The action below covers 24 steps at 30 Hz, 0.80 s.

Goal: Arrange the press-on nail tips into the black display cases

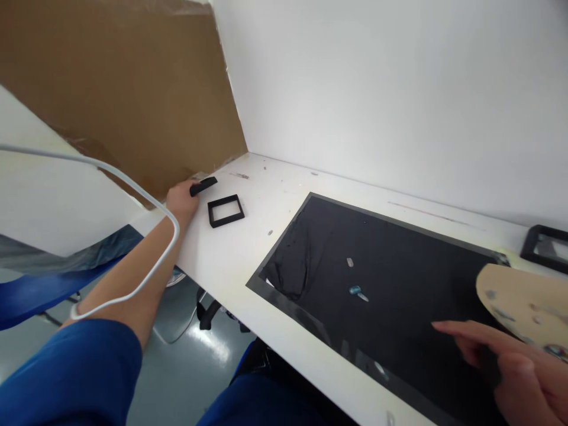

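Note:
My left hand (181,200) reaches out to the far left of the white table (248,236) and is closed on a small black bar-shaped piece (203,186). Just right of it a square black frame (226,210) lies flat on the table. My right hand (506,364) is at the lower right over a black mat (381,278), fingers curled round a small dark object that I cannot make out. A small blue piece (354,290) and some pale bits lie on the mat.
A brown cardboard sheet (133,89) leans against the wall behind my left hand. A white cable (133,189) loops over my left arm. A tan board (528,302) with small parts and another black frame (546,247) lie at the right. Below the table edge is grey floor.

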Tool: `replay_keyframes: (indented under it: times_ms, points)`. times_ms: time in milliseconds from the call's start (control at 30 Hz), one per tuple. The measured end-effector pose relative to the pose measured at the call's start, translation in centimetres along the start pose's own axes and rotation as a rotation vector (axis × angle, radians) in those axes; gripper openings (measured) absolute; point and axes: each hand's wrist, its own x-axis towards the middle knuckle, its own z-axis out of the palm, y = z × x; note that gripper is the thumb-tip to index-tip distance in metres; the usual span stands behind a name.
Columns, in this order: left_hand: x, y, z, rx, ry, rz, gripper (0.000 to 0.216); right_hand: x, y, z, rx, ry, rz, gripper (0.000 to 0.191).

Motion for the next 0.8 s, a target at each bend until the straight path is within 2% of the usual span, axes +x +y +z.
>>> replay_keyframes:
  times_ms: [100, 233, 367, 567, 700, 800]
  points:
    - [0.2, -0.9, 0.3, -0.006, 0.020, 0.000, 0.043, -0.1, -0.3, 0.0, 0.005, 0.124, 0.141, 0.055]
    - [0.5, -1.2, 0.4, -0.011, 0.037, 0.028, 0.043, 0.2, -0.6, -0.1, -0.057, 0.038, 0.162, 0.061]
    - [0.1, -1.2, 0.3, -0.015, 0.033, 0.085, 0.044, 0.6, -1.1, 0.0, -0.085, 0.116, 0.252, 0.061]
    - [-0.3, -0.6, 0.4, -0.026, 0.015, 0.169, 0.043, 0.8, 0.2, -0.3, -0.089, -0.029, 0.153, 0.064]
    - [-0.5, -0.4, 0.4, -0.037, 0.014, 0.208, 0.043, 1.1, -0.2, -0.2, -0.079, -0.040, 0.139, 0.062]
    - [-0.4, -0.5, 0.3, -0.042, 0.015, 0.221, 0.043, 1.1, -1.5, 0.4, -0.046, 0.007, 0.178, 0.058]
